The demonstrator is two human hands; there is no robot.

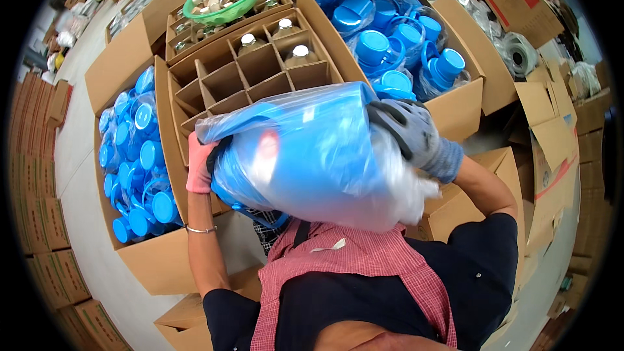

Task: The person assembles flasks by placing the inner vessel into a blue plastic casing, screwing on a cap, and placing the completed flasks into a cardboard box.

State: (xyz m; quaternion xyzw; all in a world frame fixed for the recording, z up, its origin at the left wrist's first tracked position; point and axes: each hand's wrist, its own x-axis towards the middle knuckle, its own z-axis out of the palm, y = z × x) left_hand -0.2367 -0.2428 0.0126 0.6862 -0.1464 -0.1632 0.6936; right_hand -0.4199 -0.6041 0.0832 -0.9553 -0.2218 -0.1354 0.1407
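Note:
Between both hands, in front of my chest, is a large blue plastic container (325,162) wrapped in a clear bag; its exact kind is hidden by the wrap. My left hand (200,164), in a pink glove with dark fingers, grips its left end, the fingertips partly behind the plastic. My right hand (409,135), in a grey glove with dark fingers, is closed on its upper right side, where the bag bunches up. Just beyond the container stands a carton with cardboard dividers (218,81). Several bottles with white caps (301,54) stand in its far cells.
Blue lidded plastic jugs in bags fill a carton (471,101) at the far right; more fill a carton (153,253) at the left. A green basket (201,18) of caps rests on another divided carton. Stacked cartons (49,221) line the left side; an open carton (481,162) stands at right.

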